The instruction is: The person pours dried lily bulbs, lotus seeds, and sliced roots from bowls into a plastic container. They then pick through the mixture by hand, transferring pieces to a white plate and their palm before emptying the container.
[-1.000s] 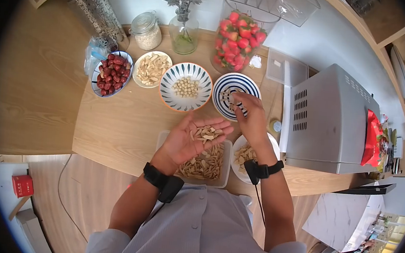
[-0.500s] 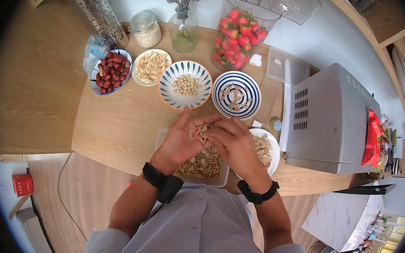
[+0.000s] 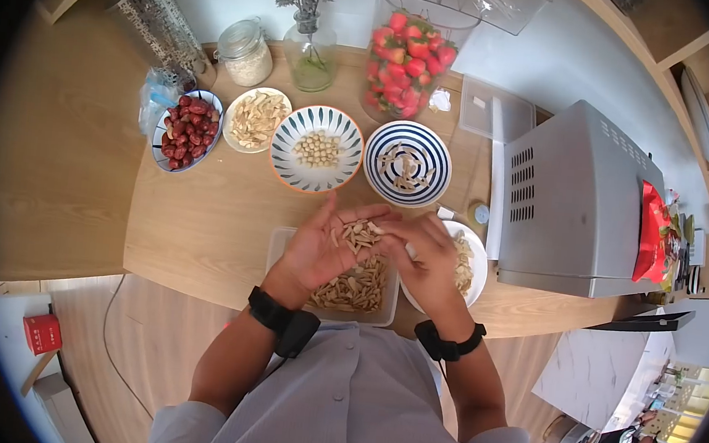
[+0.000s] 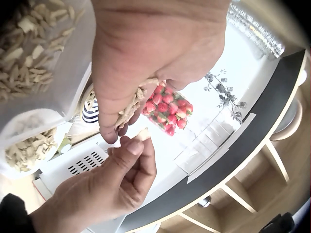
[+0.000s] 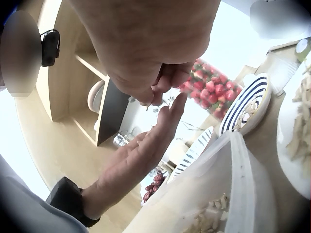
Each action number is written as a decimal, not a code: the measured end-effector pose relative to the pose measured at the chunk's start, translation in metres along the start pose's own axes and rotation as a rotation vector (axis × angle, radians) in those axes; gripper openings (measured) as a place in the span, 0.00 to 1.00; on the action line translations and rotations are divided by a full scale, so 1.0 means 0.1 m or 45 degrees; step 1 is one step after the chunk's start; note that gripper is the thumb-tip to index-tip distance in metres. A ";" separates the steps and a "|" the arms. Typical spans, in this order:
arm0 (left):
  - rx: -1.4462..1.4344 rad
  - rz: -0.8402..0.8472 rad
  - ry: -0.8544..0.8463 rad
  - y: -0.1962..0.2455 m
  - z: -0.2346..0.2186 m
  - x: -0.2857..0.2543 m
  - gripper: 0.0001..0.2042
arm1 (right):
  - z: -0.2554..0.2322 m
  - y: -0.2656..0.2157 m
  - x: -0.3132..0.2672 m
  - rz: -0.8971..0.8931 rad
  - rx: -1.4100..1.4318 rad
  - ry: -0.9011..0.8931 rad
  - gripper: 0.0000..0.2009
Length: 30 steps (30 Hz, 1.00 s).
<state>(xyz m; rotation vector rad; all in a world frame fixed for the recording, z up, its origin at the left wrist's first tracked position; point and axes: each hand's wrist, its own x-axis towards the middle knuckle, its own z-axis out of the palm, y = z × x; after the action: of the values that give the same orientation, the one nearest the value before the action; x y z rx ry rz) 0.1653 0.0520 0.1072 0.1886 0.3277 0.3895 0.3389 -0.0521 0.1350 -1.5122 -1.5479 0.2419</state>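
Note:
My left hand lies palm up over a clear plastic box and carries a small heap of dried slivers. Close by its fingertips, my right hand pinches one pale sliver between thumb and forefinger, plain in the left wrist view. More brownish slivers fill the box below. Beyond the hands stands a blue-ringed dish with some scattered slivers. A white plate of pale slices is partly hidden behind the right hand.
Left of the ringed dish are a leaf-patterned bowl of round beige seeds, a small plate of slices and a bowl of red dates. Behind stand a lidded jar, a vase and a strawberry container. A grey appliance bounds the right.
My right hand has come back from the ringed dish to the left palm, and now draws slightly away with a sliver pinched. The left hand stays palm up; the head view has shifted slightly.

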 end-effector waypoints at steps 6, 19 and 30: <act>0.004 0.030 -0.106 0.05 0.04 -0.01 0.40 | -0.48 0.34 -0.52 0.251 -0.234 0.107 0.10; 0.070 -0.027 -0.172 -0.06 0.03 -0.04 0.40 | -0.11 -0.21 -0.17 -0.116 -0.307 -0.070 0.13; 0.161 -0.033 -0.132 -0.09 -0.03 -0.09 0.38 | 0.04 -0.15 -0.22 -0.098 -0.279 -0.051 0.10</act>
<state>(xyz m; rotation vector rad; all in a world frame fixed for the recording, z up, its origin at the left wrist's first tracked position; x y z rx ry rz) 0.1590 0.0408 0.1051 0.3270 0.2523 0.3323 0.3221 -0.0724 0.1331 -1.6194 -1.7056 0.0597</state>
